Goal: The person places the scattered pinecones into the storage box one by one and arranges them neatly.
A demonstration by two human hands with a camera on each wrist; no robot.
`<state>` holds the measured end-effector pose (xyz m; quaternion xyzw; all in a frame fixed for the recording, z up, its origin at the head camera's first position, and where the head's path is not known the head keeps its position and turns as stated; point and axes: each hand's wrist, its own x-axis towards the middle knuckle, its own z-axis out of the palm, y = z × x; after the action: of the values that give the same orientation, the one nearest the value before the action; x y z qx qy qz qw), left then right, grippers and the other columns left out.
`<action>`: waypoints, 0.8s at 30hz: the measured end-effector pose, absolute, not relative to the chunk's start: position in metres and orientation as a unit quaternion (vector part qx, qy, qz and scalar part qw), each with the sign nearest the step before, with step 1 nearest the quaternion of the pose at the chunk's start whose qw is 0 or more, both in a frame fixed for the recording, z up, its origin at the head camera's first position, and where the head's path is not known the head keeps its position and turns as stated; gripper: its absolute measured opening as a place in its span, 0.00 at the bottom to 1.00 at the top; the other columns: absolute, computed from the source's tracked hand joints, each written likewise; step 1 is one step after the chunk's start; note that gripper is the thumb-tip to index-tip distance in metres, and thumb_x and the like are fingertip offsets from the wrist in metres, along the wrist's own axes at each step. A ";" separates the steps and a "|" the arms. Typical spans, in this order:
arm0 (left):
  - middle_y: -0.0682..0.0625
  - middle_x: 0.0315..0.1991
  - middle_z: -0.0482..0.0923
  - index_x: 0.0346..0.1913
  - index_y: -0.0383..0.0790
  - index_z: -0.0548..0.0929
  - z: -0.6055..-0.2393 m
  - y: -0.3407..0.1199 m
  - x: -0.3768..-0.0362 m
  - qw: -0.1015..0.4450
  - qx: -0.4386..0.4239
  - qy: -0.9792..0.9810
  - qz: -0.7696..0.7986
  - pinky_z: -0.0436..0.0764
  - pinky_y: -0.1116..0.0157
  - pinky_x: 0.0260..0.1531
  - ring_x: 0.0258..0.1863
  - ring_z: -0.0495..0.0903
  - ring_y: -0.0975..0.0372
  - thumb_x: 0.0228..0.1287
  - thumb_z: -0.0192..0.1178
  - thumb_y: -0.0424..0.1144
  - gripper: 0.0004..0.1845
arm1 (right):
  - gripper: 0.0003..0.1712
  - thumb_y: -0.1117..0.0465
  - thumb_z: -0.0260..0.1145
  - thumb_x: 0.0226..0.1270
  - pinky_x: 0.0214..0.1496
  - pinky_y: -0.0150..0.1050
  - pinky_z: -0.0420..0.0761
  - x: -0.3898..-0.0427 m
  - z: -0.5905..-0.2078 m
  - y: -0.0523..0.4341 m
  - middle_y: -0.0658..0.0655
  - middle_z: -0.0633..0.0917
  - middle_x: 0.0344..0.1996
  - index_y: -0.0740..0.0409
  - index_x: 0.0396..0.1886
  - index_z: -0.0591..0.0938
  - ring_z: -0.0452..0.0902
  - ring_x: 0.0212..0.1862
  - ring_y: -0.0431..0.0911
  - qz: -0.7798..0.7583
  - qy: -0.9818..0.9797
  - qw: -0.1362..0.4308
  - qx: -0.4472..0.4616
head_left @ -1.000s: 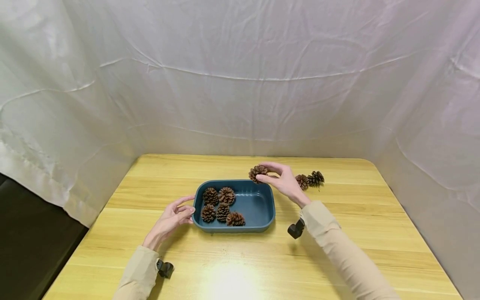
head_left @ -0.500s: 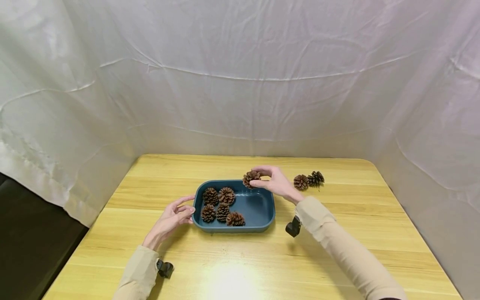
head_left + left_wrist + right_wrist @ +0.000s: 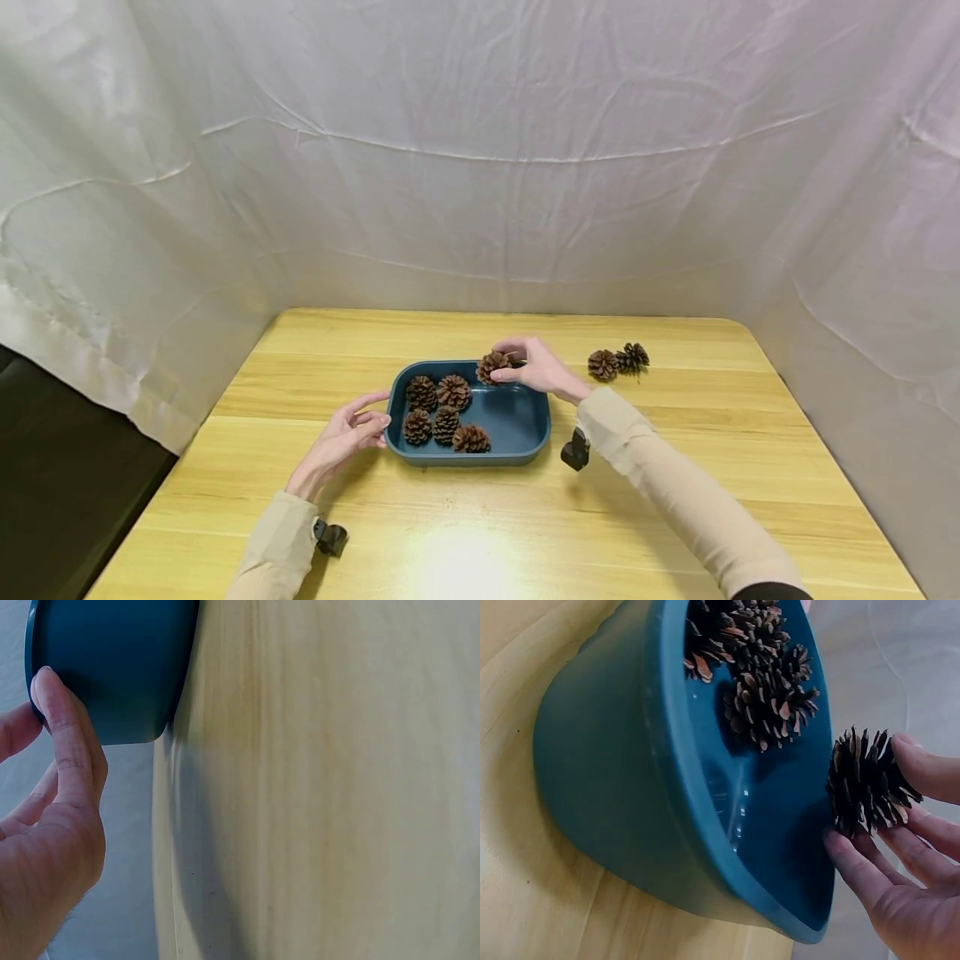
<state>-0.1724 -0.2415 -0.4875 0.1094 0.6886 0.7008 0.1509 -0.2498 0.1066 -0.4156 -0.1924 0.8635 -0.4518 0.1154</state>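
Observation:
In the head view, my right hand [image 3: 536, 368] pinches a brown pine cone [image 3: 492, 367] over the back rim of a blue oblong container [image 3: 517, 421]. The right wrist view shows this pine cone [image 3: 866, 780] between my thumb above and fingers below. Several more pine cones [image 3: 446, 423] lie in the container's left half. At the container's left end is my left hand [image 3: 345, 435], its extended thumb and fingers touching the outside near the rim. The left wrist view shows the thumb [image 3: 64, 735] against the container's outer wall [image 3: 120, 697].
Two more pine cones [image 3: 602, 364] lie side by side on the wooden table [image 3: 720, 450], right of the container and behind my right forearm. A pale cloth [image 3: 480, 208] hangs behind the table and at its sides. Something black [image 3: 67, 475] stands at the left.
My right hand has moved left and slightly down with its pine cone, from the container's back right corner to farther along the back rim. The left hand and container have stayed put.

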 end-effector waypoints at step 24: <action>0.51 0.40 0.83 0.74 0.23 0.56 -0.486 -0.241 -0.171 0.146 0.105 0.692 0.700 0.88 0.68 0.39 0.30 0.82 0.66 0.74 0.55 0.31 0.32 | 0.24 0.61 0.73 0.65 0.66 0.54 0.79 -0.251 -0.436 0.094 0.66 0.82 0.60 0.64 0.59 0.81 0.79 0.60 0.59 -0.385 0.887 0.135 -0.218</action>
<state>-0.1715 -0.2408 -0.4859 0.1051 0.6915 0.6996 0.1457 -0.2507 0.0941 -0.4358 -0.2178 0.8866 -0.3853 0.1346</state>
